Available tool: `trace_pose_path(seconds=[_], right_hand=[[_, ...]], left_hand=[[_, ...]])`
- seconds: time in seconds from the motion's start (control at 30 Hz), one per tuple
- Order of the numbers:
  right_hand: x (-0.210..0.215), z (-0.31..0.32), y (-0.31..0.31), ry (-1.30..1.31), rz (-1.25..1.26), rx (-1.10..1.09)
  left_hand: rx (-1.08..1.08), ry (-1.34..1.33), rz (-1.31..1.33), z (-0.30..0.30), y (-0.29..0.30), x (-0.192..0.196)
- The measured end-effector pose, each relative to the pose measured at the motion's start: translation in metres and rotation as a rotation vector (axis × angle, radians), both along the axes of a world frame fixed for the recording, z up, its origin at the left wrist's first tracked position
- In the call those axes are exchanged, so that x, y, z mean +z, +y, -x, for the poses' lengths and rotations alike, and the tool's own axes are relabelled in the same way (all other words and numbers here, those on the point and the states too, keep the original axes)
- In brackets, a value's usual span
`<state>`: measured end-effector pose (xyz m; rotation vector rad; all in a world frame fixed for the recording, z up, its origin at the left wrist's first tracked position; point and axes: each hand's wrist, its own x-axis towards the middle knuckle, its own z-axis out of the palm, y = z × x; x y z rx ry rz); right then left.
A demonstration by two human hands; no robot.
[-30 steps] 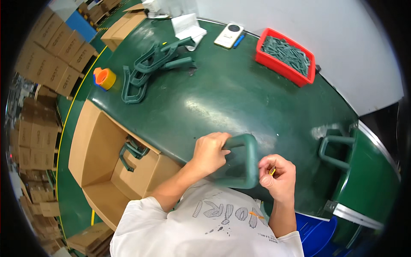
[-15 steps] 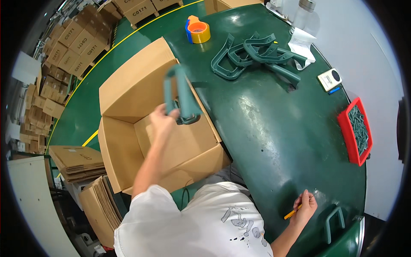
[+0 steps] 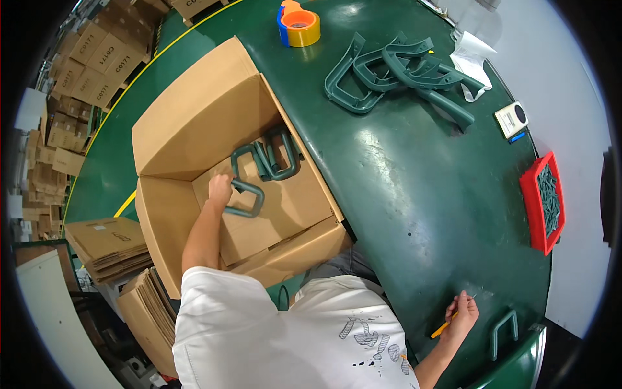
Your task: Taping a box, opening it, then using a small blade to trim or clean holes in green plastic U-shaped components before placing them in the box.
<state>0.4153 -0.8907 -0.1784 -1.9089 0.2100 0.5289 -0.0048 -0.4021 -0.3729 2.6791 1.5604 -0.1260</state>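
Presently, left hand (image 3: 220,190): fingers closed on a green plastic handle (image 3: 246,198), held low inside the open cardboard box (image 3: 194,123) at 9 o'clock of the view. Two like handles (image 3: 269,155) lie just beside it at its 1 o'clock, on the box floor.

Right hand (image 3: 463,314): at 5 o'clock on the green table (image 3: 389,194), pinching a yellow pencil-like tool (image 3: 444,327); a single handle (image 3: 504,330) near it at 3 o'clock.

Step, as judged: setting a finished handle into the box. Next move calls for letting go once it lies flat by the others, then a reach to the loose pile of handles (image 3: 398,71) at 12 o'clock.

Change from half a second ago: handle then raised over the box, now down on its floor.

Also present: tape roll (image 3: 299,26), red tray of screws (image 3: 544,201), stacked flat cartons (image 3: 107,240).
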Motion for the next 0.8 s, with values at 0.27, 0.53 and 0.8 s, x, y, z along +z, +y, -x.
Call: trace_pose_path(seconds=[0.27,0.53,0.8], right_hand=[[0.000,0.011,-0.005,-0.036,0.103,-0.029],[0.003,-0.004,-0.032,-0.593,0.709,0.150],[0.004,-0.024,-0.094,-0.848,1.037,-0.002]], left_hand=[[0.793,-0.213,-0.081,-0.044,-0.004,0.000],[0.736,-1.037,1.130,0.069,-0.021,-0.145],[1.199,-0.832,0.694,0.018,-0.012,-0.123]])
